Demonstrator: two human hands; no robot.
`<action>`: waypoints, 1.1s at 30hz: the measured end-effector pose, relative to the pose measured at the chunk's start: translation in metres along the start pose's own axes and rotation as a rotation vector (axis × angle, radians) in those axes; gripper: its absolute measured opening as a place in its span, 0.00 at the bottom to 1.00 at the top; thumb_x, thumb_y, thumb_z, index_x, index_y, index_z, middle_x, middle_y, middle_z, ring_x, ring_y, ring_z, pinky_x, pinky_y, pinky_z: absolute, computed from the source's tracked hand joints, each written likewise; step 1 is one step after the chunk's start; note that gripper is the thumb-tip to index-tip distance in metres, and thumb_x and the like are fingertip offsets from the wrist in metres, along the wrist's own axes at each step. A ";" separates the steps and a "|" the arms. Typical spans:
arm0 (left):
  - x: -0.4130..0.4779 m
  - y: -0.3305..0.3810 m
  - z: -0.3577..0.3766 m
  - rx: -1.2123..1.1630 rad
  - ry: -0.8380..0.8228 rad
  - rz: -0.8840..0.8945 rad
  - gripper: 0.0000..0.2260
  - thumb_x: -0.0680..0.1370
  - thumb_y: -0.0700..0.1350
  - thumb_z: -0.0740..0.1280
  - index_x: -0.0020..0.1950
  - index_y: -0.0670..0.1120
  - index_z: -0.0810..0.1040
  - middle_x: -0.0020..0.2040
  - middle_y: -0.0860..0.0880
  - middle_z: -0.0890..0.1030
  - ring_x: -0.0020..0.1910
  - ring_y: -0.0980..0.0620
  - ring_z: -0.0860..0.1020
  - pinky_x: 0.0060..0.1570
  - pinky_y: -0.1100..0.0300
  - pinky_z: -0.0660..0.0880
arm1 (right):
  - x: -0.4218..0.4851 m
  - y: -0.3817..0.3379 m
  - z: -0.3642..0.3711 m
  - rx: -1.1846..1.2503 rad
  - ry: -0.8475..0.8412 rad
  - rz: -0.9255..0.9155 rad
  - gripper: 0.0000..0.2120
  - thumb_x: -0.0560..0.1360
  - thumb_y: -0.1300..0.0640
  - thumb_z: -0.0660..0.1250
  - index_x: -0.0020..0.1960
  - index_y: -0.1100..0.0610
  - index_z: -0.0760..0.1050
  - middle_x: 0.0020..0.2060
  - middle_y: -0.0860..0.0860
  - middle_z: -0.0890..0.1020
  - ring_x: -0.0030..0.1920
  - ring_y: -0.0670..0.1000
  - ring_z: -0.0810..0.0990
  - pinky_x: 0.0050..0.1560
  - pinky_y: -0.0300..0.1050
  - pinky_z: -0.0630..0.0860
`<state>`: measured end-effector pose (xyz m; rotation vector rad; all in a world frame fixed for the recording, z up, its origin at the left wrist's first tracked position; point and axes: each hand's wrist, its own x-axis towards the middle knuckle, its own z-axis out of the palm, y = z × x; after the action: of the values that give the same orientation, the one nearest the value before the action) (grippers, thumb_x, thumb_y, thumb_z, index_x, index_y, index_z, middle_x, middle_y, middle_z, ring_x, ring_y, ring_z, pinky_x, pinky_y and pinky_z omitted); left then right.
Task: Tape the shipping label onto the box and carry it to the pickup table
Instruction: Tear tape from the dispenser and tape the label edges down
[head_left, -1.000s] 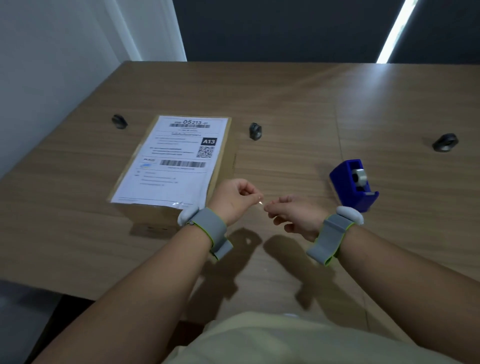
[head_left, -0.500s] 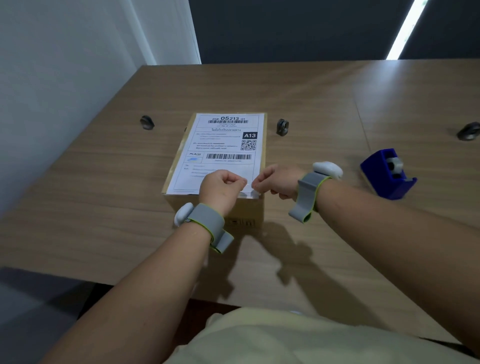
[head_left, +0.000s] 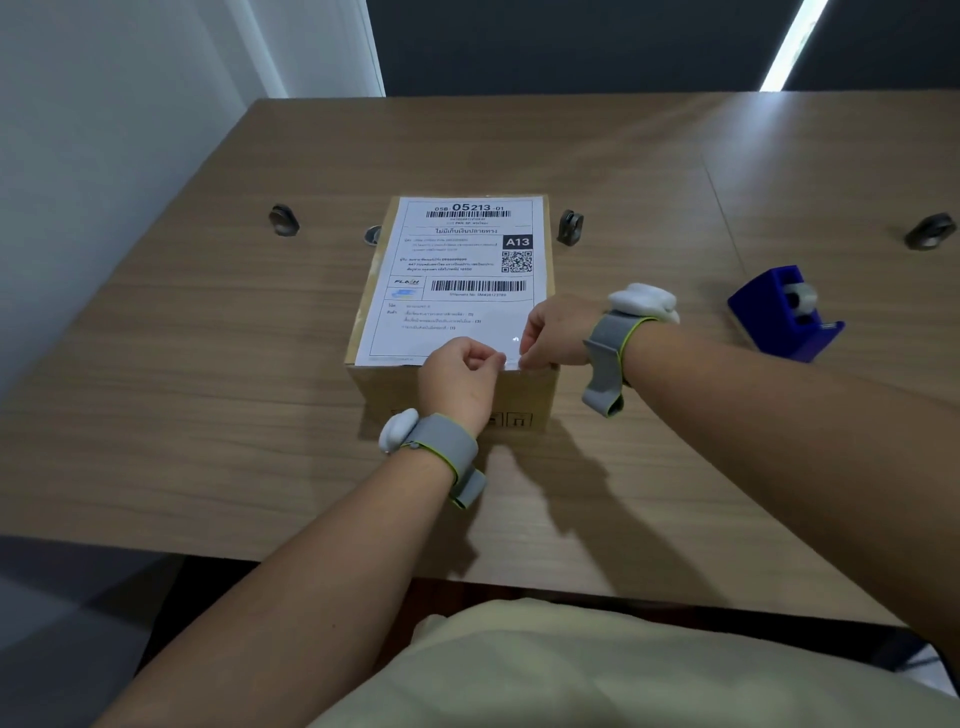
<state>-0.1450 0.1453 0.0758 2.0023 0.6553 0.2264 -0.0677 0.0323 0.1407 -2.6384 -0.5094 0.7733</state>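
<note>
Cardboard shows round the shipping label (head_left: 457, 260), which lies flat and square on top of the box (head_left: 524, 400). The box stands about the middle of the worktop (head_left: 208, 364). Both grips work at the label's near right corner. The left grip (head_left: 460, 382) and right grip (head_left: 553, 338) are each curled, fingertips pinching the two ends of what looks like a short strip of clear tape (head_left: 511, 359) along the label's near edge, by the box's front rim; the strip is so clear that only a glint betrays it. By my judgement the taping is under way, not finished: this piece seems lowered but not yet rubbed down, and whether the far and side edges carry tape is too faint to tell. The blue tape dispenser (head_left: 779, 312) sits toward the worktop's right edge, well apart from the box. The carry has not begun, and no pickup table is in view.
</note>
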 end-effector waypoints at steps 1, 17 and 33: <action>-0.001 0.000 0.000 0.017 -0.009 0.010 0.04 0.75 0.45 0.71 0.44 0.46 0.81 0.33 0.56 0.76 0.33 0.60 0.73 0.32 0.67 0.67 | 0.000 0.000 0.002 -0.008 0.001 0.004 0.11 0.72 0.57 0.70 0.53 0.58 0.82 0.48 0.52 0.84 0.46 0.50 0.79 0.51 0.45 0.78; -0.004 0.007 0.010 0.297 0.014 0.147 0.06 0.78 0.48 0.67 0.46 0.46 0.80 0.42 0.50 0.81 0.40 0.51 0.76 0.37 0.58 0.73 | 0.007 0.008 0.001 -0.101 -0.008 0.012 0.13 0.72 0.55 0.68 0.53 0.59 0.82 0.53 0.54 0.84 0.49 0.53 0.80 0.47 0.44 0.74; 0.003 -0.012 0.003 0.604 0.092 0.713 0.07 0.73 0.38 0.70 0.46 0.49 0.84 0.41 0.47 0.78 0.37 0.43 0.76 0.32 0.59 0.64 | 0.001 0.043 0.022 0.192 0.167 -0.105 0.08 0.71 0.53 0.72 0.45 0.56 0.77 0.32 0.44 0.74 0.34 0.45 0.71 0.33 0.33 0.67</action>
<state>-0.1456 0.1490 0.0640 2.7710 0.0174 0.6003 -0.0691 -0.0003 0.1049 -2.4495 -0.4969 0.5358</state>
